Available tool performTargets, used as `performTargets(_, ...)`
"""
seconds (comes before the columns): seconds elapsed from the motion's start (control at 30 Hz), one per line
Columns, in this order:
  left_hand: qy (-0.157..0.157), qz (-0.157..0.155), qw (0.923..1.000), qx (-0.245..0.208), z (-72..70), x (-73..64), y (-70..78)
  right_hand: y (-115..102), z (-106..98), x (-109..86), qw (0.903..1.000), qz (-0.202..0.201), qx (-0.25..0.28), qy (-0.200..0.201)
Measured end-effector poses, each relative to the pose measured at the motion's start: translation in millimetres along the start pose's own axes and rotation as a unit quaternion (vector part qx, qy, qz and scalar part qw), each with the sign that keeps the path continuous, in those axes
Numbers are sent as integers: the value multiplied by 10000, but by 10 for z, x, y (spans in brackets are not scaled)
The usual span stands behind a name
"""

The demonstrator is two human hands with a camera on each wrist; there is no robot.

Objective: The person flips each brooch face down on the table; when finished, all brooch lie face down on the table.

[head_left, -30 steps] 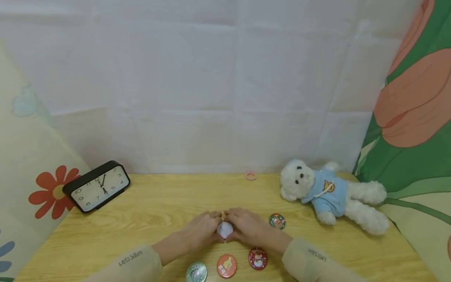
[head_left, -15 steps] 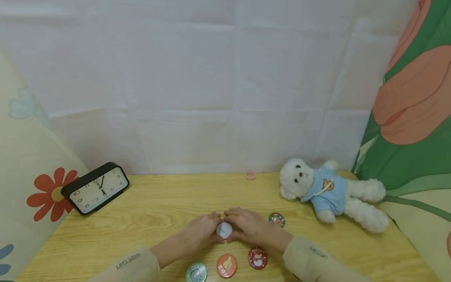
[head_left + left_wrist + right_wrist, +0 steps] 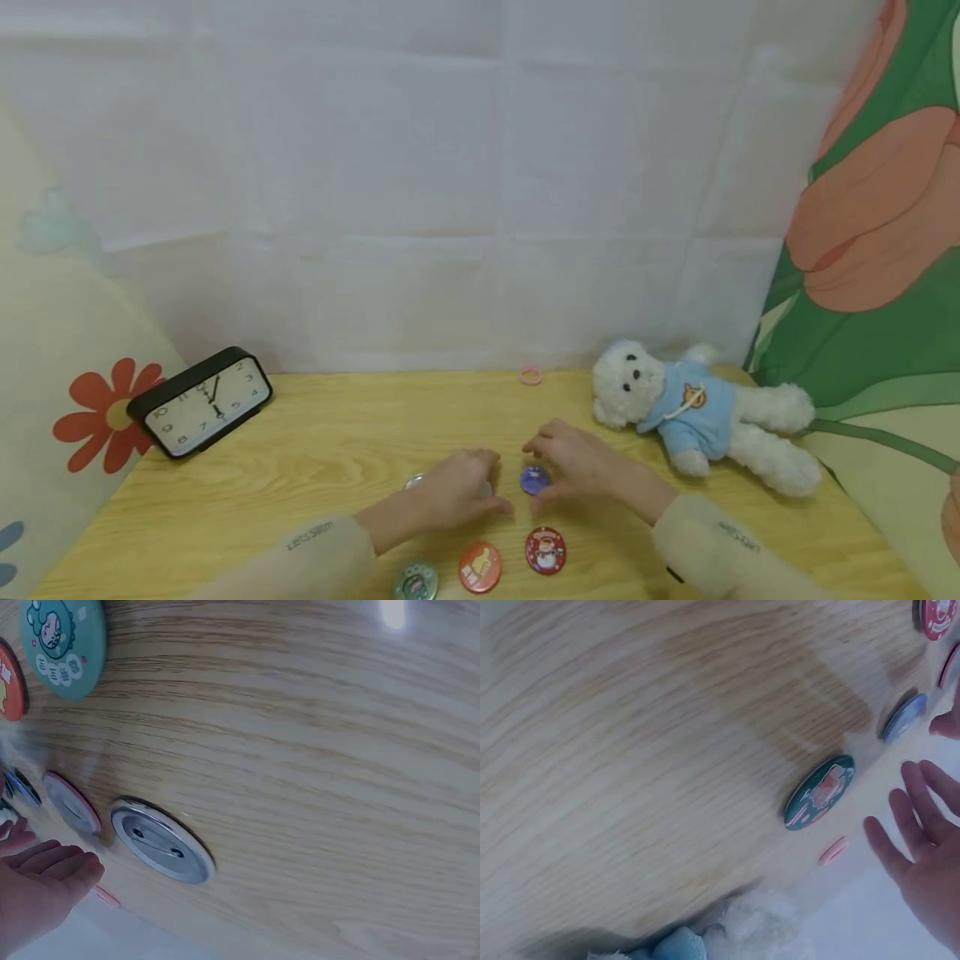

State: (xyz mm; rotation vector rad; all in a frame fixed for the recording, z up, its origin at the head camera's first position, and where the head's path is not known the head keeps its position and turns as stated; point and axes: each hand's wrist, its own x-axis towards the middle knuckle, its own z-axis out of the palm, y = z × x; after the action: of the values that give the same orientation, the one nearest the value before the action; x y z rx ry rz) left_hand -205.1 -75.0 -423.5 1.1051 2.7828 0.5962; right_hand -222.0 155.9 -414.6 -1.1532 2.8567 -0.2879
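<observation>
Lettering: cream fabric left sleeve (image 3: 315, 560) seems to read "LetsSlim"; matching cream right sleeve (image 3: 727, 546) bears similar, blurrier words.
Left hand (image 3: 456, 492): fingers extended, thumb apart, gripping nothing, near a round pale-backed badge with a pink rim (image 3: 71, 802), face down on the yellow wood-grain surface (image 3: 337, 433).
Beyond left wrist: round silver metal-backed badge (image 3: 161, 840), face down, pin showing.
Right hand (image 3: 588, 465): fingers and thumb apart, with a round purple badge (image 3: 535, 480) face up between them; its marking is unreadable.
Front row: round mint-green badge (image 3: 416, 581), characters too small to read; round orange-red badge (image 3: 480, 567), yellow hand, blurred white characters; round red badge (image 3: 545, 551), snowman.
Near right hand: round dark-green badge (image 3: 819, 793), face up.
Clock numerals: 10, 9, 8 and 7 legible on the black-framed rectangular clock (image 3: 206, 406).
Back: small pink ring (image 3: 521, 376); white plush bear in blue hoodie (image 3: 701, 404).
</observation>
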Motion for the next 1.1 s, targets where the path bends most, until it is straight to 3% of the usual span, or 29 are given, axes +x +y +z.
performTargets(0.37,-299,66,9943,1024,191,192,155,71,17,-72,9994,153,-85,-286)
performTargets(0.6,241,390,9909,1265,281,211,127,79,80,-62,9999,47,-131,-49)
performTargets(0.8,617,392,9886,1313,343,268,159,60,123,-54,9994,19,-347,75)
performTargets(0.97,750,431,9864,1399,392,330,199,50,145,-65,9994,97,-334,-51)
performTargets(1.1,636,407,9886,1306,403,328,206,76,165,-92,9984,47,-553,-101)
